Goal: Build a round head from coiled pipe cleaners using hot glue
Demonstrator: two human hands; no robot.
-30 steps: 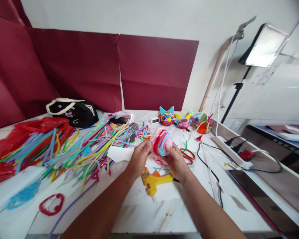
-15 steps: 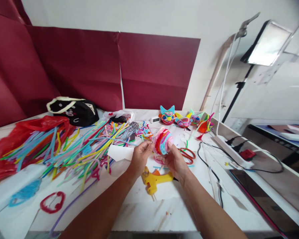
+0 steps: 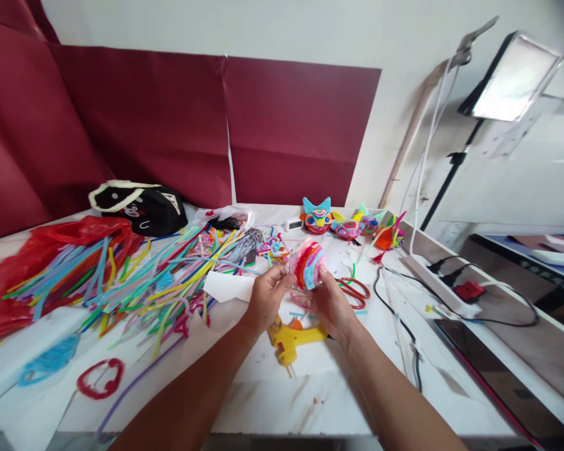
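Both of my hands hold a small round craft piece point(image 3: 307, 264) wound from pink, red and blue pipe cleaners, lifted above the white table point(image 3: 272, 401). My left hand point(image 3: 269, 297) pinches its left side with fingers closed. My right hand point(image 3: 329, 302) cups it from below and the right, thumb pressed on its edge. A yellow glue gun point(image 3: 295, 340) lies on the table just under my wrists. A white paper sheet point(image 3: 229, 289) lies left of my left hand.
A big heap of coloured pipe cleaners point(image 3: 136, 275) and a red plastic bag point(image 3: 51, 241) cover the left. A black bag point(image 3: 138, 207) sits behind. Finished colourful figures point(image 3: 345, 225) stand at the back. A power strip point(image 3: 444, 282) with cables and a lamp point(image 3: 512, 78) are on the right.
The craft piece has been turned in my hands from facing me to more edge-on, and my hands have shifted slightly up and right.
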